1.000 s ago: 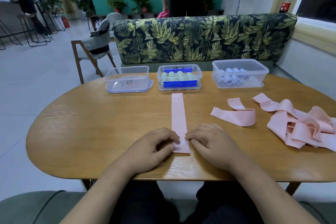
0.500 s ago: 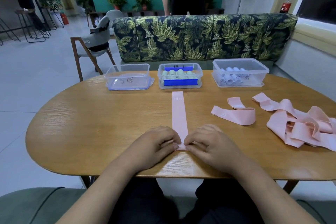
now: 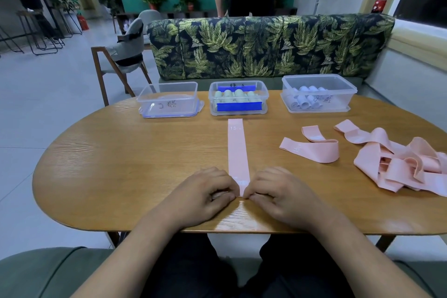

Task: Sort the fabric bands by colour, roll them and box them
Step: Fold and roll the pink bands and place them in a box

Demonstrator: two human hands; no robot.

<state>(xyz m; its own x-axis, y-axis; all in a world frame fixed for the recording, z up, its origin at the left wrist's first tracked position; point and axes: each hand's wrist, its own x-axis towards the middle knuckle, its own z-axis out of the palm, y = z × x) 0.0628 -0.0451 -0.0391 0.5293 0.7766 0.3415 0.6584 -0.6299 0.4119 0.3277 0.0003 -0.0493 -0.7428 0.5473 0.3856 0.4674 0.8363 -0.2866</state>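
A: Band (image 3: 237, 150): position and hold?

B: Pink, flat on the worktop (image 3: 121, 164), running straight away from the grip. Left hand (image 3: 200, 195) and right hand (image 3: 280, 195) each pinch its near end, fingertips almost meeting. The grip is clamped on the band.

A: Risks?

B: One: if one hand leads, the first turn starts crooked and the roll cones. Two: a slack core may spring open once boxed. Three: a tug toward the grip could skew the strip.

A: Destination?

B: Probably the left box (image 3: 168, 100), beyond and left of the grip; no rolls show in it. The middle box (image 3: 238, 99) and right box (image 3: 318, 94) hold rolls of other colours. A misdrop would undo the sorting.

A: Not legible?

B: The band's end is hidden under the fingers, so I cannot tell whether a turn is made. The box labels are unreadable. The pile (image 3: 399, 162), right of the grip, is tangled and cut off at the edge, so its count is unknown.
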